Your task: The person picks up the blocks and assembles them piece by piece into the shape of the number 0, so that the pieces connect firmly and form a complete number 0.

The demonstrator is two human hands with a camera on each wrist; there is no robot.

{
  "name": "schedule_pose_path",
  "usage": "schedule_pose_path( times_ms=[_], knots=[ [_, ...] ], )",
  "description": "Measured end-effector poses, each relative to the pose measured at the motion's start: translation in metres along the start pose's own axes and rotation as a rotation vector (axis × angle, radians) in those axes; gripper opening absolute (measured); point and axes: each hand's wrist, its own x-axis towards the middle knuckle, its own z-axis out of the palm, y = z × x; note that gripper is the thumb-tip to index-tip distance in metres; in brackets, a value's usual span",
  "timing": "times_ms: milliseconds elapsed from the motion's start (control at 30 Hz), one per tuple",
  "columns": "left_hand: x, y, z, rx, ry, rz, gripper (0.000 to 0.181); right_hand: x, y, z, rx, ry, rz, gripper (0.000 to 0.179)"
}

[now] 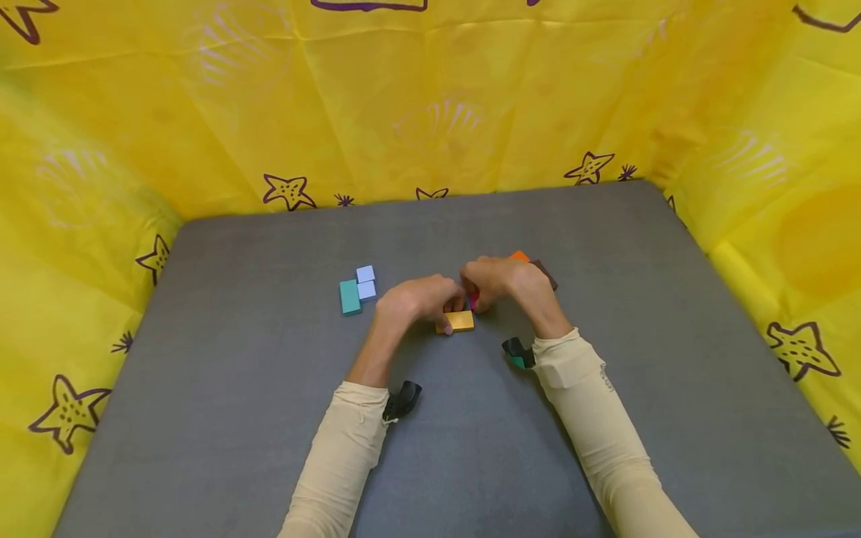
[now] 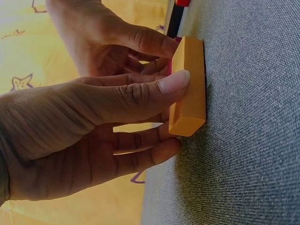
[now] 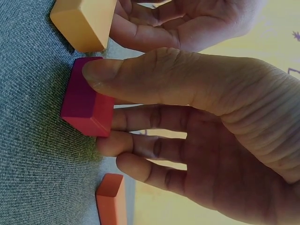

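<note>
My left hand pinches a yellow-orange rectangular block that lies flat on the grey table. In the left wrist view its thumb presses the near long face of that block, with fingers on the far side. Just to the right, my right hand pinches a small magenta block between thumb and fingers. The right wrist view shows this magenta block low at the cloth, beside one end of the yellow-orange block. Whether the two blocks touch, I cannot tell.
To the left lie a teal block and two pale blue cubes side by side. An orange block and a dark brown block sit behind my right hand, partly covered. Yellow patterned cloth hangs around the table's back and sides.
</note>
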Motion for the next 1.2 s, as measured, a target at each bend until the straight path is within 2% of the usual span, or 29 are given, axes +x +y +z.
schedule_pose_path(
  times_ms=[1200],
  knots=[
    [0.0007, -0.0015, 0.0007, -0.006, -0.007, -0.008, 0.025, 0.0006, 0.0007, 0.0005, 0.007, -0.02, 0.036, 0.017]
  ],
)
